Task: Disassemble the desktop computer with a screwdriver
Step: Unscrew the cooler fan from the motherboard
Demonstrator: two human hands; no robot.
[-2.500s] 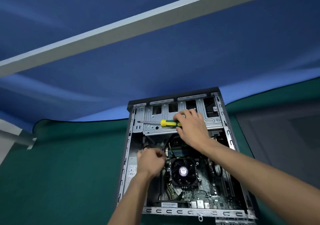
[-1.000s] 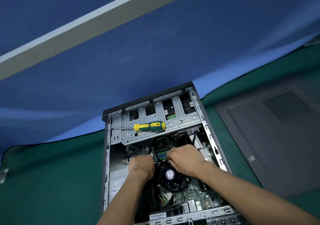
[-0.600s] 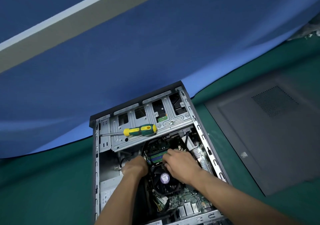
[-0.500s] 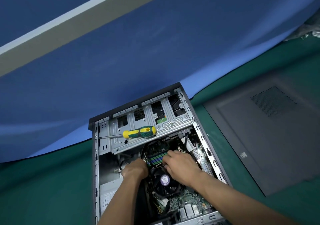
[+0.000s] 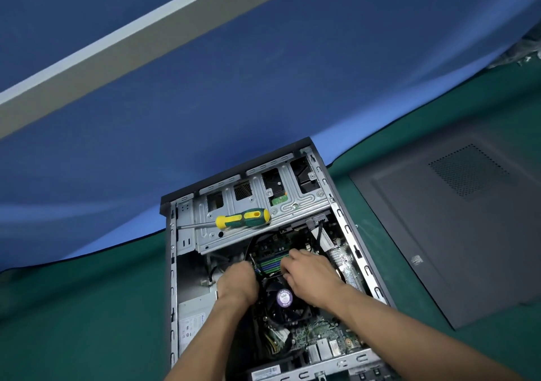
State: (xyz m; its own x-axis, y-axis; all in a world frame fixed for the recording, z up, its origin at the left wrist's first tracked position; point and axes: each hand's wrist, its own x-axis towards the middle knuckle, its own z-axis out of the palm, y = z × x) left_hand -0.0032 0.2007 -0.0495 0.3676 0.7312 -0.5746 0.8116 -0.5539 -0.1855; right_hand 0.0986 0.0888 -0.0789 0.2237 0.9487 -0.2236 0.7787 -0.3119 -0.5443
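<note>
green mat (image 5: 87, 307), both hands (image 5: 238, 282) (image 5: 311, 273) curled over memory sticks (image 5: 270, 264)

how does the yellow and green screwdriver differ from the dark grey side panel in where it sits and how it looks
The yellow and green screwdriver lies on the silver drive cage inside the open computer case; the dark grey side panel lies outside it, flat on the green mat to the right. The screwdriver is slim and brightly coloured; the panel is broad, flat and dull, with a perforated vent patch. Neither is touched by a hand.
</note>
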